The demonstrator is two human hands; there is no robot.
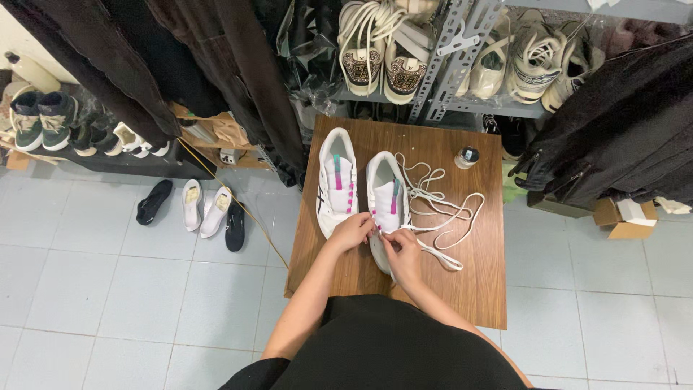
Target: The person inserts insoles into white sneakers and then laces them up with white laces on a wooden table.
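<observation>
Two white sneakers sit side by side on the wooden desk (476,282). The left hand (351,231) and right hand (402,249) meet at the toe end of the right sneaker (386,191), fingers pinching its white lace (440,209) (loose, looped across the wood). The left sneaker (336,180) lies untouched; a small jar (467,157) stands near the far edge.

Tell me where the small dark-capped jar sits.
In the head view, the small dark-capped jar stands near the wooden table's far right corner, beside the loose white laces.
</observation>
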